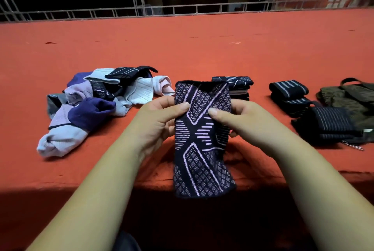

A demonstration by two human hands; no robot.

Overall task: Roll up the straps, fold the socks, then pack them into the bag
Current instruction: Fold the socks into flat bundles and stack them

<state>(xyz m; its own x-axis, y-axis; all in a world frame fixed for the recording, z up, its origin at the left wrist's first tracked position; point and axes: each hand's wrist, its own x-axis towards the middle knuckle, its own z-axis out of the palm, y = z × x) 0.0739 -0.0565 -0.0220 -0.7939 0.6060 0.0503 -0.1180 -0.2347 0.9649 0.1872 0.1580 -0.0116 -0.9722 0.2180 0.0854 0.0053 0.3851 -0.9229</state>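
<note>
My left hand (159, 121) and right hand (242, 123) are close together. Each pinches one side edge of the patterned sock (202, 149) between thumb and fingers, at its upper half. The sock is held upright and spread flat between them. Its lower end hangs free in front of the near edge of the surface (202, 48). This item is unfolded, and I judge its fold to be the step in hand.

Just beyond my right hand sits a folded stack (236, 87) in the same dark pattern. I take it to be socks already folded, but I cannot tell the count.

Left of my left hand lies a loose pile of socks (97, 105) in lilac, purple, white and grey. It is tangled, and none of it appears folded. A dark striped piece (125, 72) rests on its far side. It may be an unrolled strap, but I cannot confirm that.

Right of my right hand lie the rolled straps (288, 89), dark with pale stripes. A larger striped bundle (327, 123) lies nearer me and also looks rolled. The rolling appears mostly done.

Furthest right lies the bag (352, 99), olive, slumped flat against the straps. I cannot tell whether its mouth is open. Nothing appears packed into it, so I judge the packing wholly outstanding and the sock folding less than half complete.

Beyond everything, a metal truss rail (141, 10) borders the far edge.
</note>
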